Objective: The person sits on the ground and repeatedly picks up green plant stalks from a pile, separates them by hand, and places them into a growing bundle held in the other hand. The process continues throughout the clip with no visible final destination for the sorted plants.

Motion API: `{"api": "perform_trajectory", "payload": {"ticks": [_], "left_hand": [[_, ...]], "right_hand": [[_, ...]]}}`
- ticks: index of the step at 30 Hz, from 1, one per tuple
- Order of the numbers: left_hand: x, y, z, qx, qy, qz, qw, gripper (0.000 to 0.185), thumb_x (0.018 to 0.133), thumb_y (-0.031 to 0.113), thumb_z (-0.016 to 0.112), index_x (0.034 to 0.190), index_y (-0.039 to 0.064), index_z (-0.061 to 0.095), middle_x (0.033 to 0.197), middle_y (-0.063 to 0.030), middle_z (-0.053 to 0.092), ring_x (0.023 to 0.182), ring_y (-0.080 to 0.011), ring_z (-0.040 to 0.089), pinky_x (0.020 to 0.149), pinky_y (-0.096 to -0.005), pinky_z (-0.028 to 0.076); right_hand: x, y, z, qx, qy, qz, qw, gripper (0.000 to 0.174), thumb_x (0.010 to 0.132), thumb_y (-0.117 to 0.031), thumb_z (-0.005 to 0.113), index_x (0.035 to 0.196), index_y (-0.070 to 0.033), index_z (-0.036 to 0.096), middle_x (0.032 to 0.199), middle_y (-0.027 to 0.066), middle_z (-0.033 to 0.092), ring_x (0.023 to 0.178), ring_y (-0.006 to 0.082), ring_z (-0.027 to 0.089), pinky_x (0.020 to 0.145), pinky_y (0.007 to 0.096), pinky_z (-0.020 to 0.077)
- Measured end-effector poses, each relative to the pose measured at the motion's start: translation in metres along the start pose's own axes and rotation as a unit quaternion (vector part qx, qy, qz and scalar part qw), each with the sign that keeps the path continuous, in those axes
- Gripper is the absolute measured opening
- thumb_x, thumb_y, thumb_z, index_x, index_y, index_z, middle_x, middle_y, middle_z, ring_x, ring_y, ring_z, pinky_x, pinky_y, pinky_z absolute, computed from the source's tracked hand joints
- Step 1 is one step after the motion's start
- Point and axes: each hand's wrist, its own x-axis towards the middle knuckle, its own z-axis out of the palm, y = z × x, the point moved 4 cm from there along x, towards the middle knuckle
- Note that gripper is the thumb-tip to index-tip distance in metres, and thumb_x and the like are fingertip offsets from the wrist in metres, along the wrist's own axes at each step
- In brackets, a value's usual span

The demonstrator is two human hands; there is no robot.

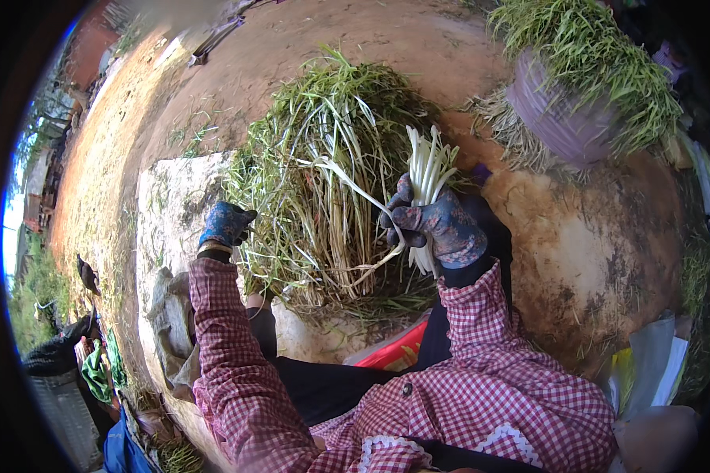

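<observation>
My right hand (444, 227), in a flowered glove with dark fingers, grips a bunch of pale white plant stems (429, 162). Their cut-looking ends fan out above the fist, and the other ends show below it. One longer stalk (358, 184) bends across the front of those fingers, with its leafy end over the pile. In the middle lies a big heap of uprooted green plants (337, 219) with long leaves and yellowish stems. At the heap's left edge my left hand (226, 224), gloved alike, has its fingers curled; I see nothing in it.
Right of the heap, a pale purple wrapped bundle (559, 112) bears grassy leaves, with dry roots or stalks (512, 136) beside it. A crumpled sack (174, 331) lies near my left forearm. Red plastic packaging (393, 349) is by my legs. A dark bird (87, 275) stands far left.
</observation>
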Motion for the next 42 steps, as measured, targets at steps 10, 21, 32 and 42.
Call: {"api": "perform_trajectory", "payload": {"ticks": [10,21,32,42], "left_hand": [[-0.158,0.127,0.091,-0.485,-0.022,0.360,0.797,0.054,0.080,-0.001,0.064,0.131,0.003,0.045,0.124,-0.0086,0.055,0.092,-0.0118,0.059,0.084,-0.0263,0.046],[-0.165,0.133,0.165,-0.413,-0.172,0.241,0.861,0.017,0.081,0.002,0.066,0.097,0.000,0.063,0.080,-0.0004,0.064,0.072,-0.0052,0.054,0.066,-0.0222,0.045],[-0.127,-0.017,0.103,-0.703,-0.168,0.212,0.658,0.014,0.080,0.010,0.068,0.091,0.004,0.061,0.072,-0.0035,0.058,0.051,-0.0094,0.046,0.044,-0.0205,0.037],[-0.023,-0.125,0.033,-0.920,0.034,0.198,0.337,0.015,0.091,0.021,0.056,0.088,0.006,0.058,0.077,-0.0055,0.059,0.057,-0.0126,0.052,0.054,-0.0249,0.049]], "right_hand": [[0.010,0.007,0.001,-0.020,0.093,-0.046,0.994,0.016,0.081,-0.008,0.066,0.091,-0.010,0.054,0.081,0.0079,0.066,0.057,0.0112,0.059,0.044,0.0206,0.0399],[0.003,-0.007,-0.019,-0.052,0.234,-0.099,0.966,0.029,0.076,0.000,0.070,0.095,-0.008,0.049,0.071,0.0036,0.060,0.052,0.0088,0.056,0.042,0.0187,0.0382],[-0.001,-0.025,-0.052,0.217,0.252,-0.251,0.909,0.011,0.086,0.000,0.058,0.084,-0.010,0.054,0.091,0.0122,0.064,0.078,0.0188,0.063,0.046,0.0200,0.0398],[-0.005,-0.039,-0.073,0.378,0.242,-0.283,0.848,0.017,0.088,-0.005,0.056,0.104,0.000,0.059,0.102,0.0151,0.063,0.069,0.0120,0.057,0.045,0.0192,0.0403]]}}
